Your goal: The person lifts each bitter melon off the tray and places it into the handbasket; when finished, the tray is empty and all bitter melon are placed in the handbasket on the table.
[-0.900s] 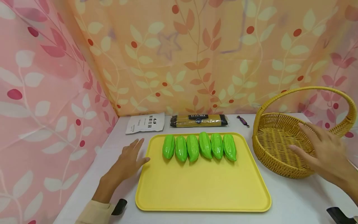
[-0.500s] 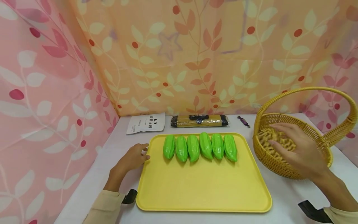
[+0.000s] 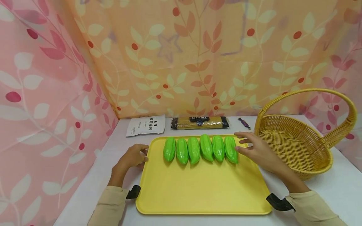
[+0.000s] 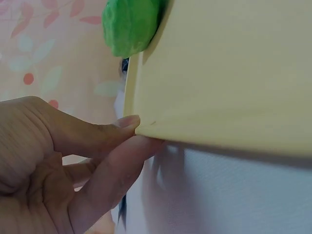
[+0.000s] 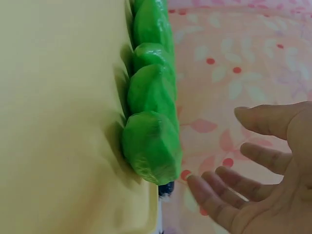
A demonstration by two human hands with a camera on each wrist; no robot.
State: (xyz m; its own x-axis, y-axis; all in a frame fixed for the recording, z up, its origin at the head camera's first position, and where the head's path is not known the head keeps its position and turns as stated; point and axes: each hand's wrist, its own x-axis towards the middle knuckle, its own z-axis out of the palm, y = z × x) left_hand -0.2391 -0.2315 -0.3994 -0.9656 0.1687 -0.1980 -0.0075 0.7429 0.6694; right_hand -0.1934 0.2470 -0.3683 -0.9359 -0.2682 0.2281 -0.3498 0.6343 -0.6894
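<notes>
My left hand (image 3: 132,158) pinches the left rim of the yellow tray (image 3: 203,191) between thumb and index finger, as the left wrist view shows close up. Several glossy green, ridged, tapered gourd-like vegetables (image 3: 193,150) lie side by side in a row along the tray's far part. Over the tray's right edge, my right hand (image 3: 260,153) is beside the rightmost green vegetable (image 3: 231,150). In the right wrist view the fingers (image 5: 239,183) are spread, with nothing between them and the thumb.
A woven basket (image 3: 294,171) with a tall handle stands right of the tray, close to my right forearm. Behind the tray lie a white pouch (image 3: 146,125), a packet of spaghetti (image 3: 200,123) and a small purple wrapped candy (image 3: 244,123). Patterned cloth (image 3: 181,62) walls the back.
My right hand has moved left from over the basket to the rightmost green vegetable. My left hand has gone from spread fingers beside the tray to pinching its rim.
</notes>
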